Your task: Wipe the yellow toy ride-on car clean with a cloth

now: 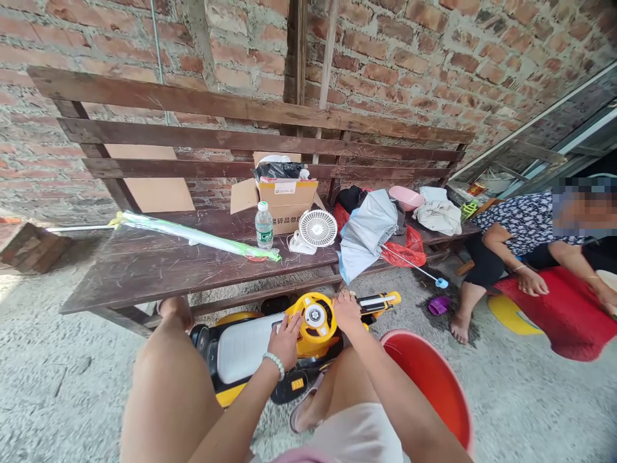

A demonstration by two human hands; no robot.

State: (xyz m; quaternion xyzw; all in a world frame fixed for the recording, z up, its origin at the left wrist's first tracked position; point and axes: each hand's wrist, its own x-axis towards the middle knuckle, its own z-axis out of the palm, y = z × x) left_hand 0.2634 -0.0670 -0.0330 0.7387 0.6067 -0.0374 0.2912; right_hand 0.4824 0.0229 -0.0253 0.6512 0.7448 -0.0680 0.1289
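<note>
Between my legs stands a yellow, black and white ride-on toy car. Its yellow steering wheel has a round white and grey hub. My left hand, with a beaded bracelet at the wrist, lies on the near left part of the wheel, its fingers stretched out. At the wheel's right rim, my right hand has its fingers bent over the edge; their undersides are hidden. Just beyond that hand, the yellow and black front part of the toy points right.
A wooden bench holds a folded green-white umbrella, water bottle, cardboard box, small white fan and silvery umbrella. A red tub stands close at right. Another person sits beyond, hands on red cloth.
</note>
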